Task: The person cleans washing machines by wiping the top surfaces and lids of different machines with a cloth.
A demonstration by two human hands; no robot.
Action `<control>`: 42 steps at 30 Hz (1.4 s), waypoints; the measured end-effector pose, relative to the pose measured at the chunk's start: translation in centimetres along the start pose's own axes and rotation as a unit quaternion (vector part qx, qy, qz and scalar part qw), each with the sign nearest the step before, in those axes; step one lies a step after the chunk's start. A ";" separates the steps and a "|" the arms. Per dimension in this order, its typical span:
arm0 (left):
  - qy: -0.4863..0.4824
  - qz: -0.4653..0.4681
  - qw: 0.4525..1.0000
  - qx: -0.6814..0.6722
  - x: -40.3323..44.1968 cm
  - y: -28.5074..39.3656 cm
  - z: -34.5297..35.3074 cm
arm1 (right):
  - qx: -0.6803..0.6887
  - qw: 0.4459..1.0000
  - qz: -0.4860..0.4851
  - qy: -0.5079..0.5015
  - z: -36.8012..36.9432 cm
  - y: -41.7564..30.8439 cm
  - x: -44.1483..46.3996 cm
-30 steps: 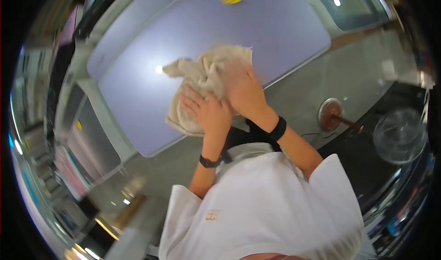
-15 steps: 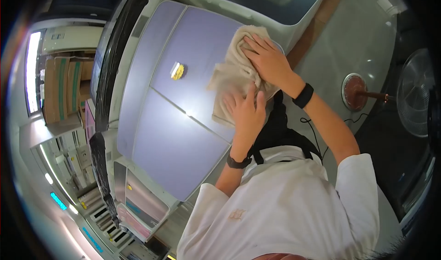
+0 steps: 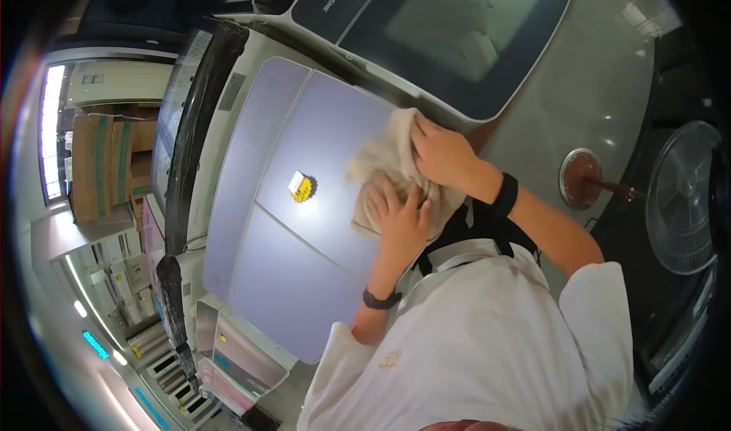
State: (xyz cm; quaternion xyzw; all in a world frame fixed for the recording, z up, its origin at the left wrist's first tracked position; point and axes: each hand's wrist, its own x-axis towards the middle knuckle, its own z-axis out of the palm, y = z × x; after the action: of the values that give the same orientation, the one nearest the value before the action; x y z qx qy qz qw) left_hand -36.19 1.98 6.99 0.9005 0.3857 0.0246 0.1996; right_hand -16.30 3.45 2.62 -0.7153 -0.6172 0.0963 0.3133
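A beige cloth [image 3: 392,153] lies bunched on the lilac panel [image 3: 339,119] of a large appliance. My right hand [image 3: 444,155] has its fingers curled over the cloth's upper edge and grips it. Lower and to the left, my left hand [image 3: 400,212] rests on the same cloth with fingers spread and slightly bent. Folds of fabric lie between the two hands. A yellow sticker with a white tag [image 3: 302,187] is on the panel left of the cloth. Thin seams divide the panel into sections.
A dark glass-topped appliance [image 3: 457,43] stands beyond the panel. To the right are a standing fan [image 3: 681,199] and its round red base [image 3: 581,178] on the floor. Cardboard boxes [image 3: 93,168] are stacked at left. Black wrapping [image 3: 199,134] runs along the appliance's far edge.
The view has tilted, showing more of the dark appliance. My right hand has drawn nearer to my left and curled its fingers on the cloth, which is more bunched.
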 end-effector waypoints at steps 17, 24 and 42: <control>-0.021 -0.298 0.948 0.111 11.4 -0.9 2.1 | 0.210 0.945 0.040 -0.249 2.6 -0.2 13.7; 0.046 -0.306 0.950 0.032 5.8 9.1 6.3 | 0.238 0.876 0.033 -0.419 -6.0 4.2 5.9; 0.200 -0.273 0.939 -0.067 8.3 11.2 7.6 | 0.428 0.807 0.104 -0.394 -7.6 6.5 4.5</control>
State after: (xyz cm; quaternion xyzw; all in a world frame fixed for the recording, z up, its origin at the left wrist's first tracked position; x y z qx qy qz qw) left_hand -21.18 -1.78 3.34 0.7216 0.6461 0.1747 0.1773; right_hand -5.98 4.89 5.98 -0.4696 -0.5055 0.6560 0.3058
